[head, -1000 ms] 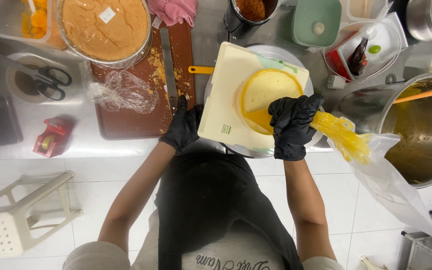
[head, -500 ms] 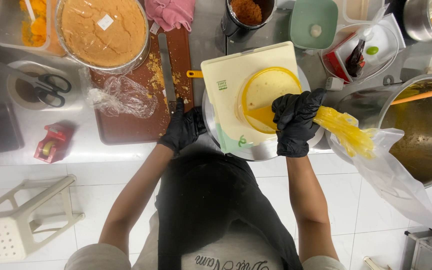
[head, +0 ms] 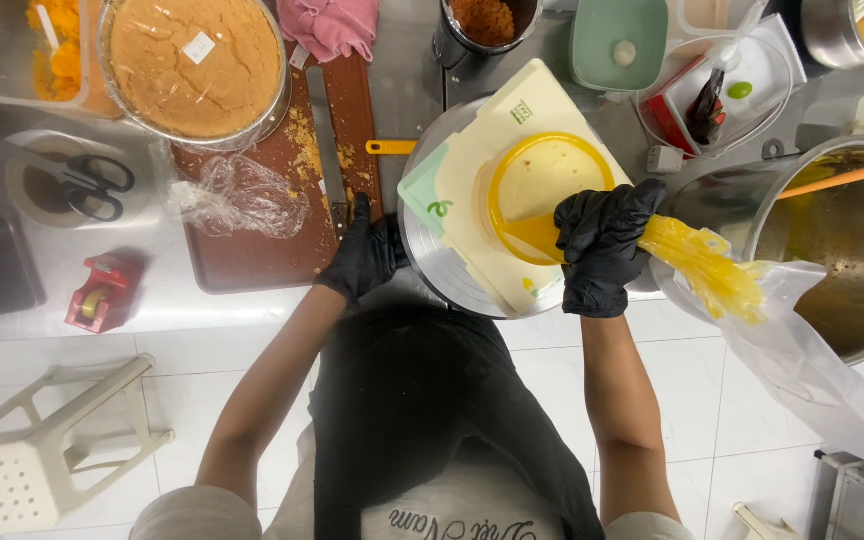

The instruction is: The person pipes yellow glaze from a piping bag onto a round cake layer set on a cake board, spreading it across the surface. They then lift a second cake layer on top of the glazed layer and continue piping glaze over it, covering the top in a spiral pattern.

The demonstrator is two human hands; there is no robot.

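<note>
Item: round cake (head: pixel 542 195), yellow glaze on pale cream, on a cream board (head: pixel 497 240) atop a steel turntable (head: pixel 442 265) on the desk (head: pixel 152 310); this turntable is the landmark.
Right hand (head: pixel 602 250): black glove, fingers closed around a piping bag (head: pixel 712 270) of yellow filling, tip at the cake's right edge.
Left hand (head: pixel 364 255): gloved, fingers spread on the turntable's left rim.
Left of turntable: brown board (head: pixel 252 250), knife (head: pixel 327 140).
Handling advice: squeeze evenly, rotate slowly, keep the tip low.
</note>
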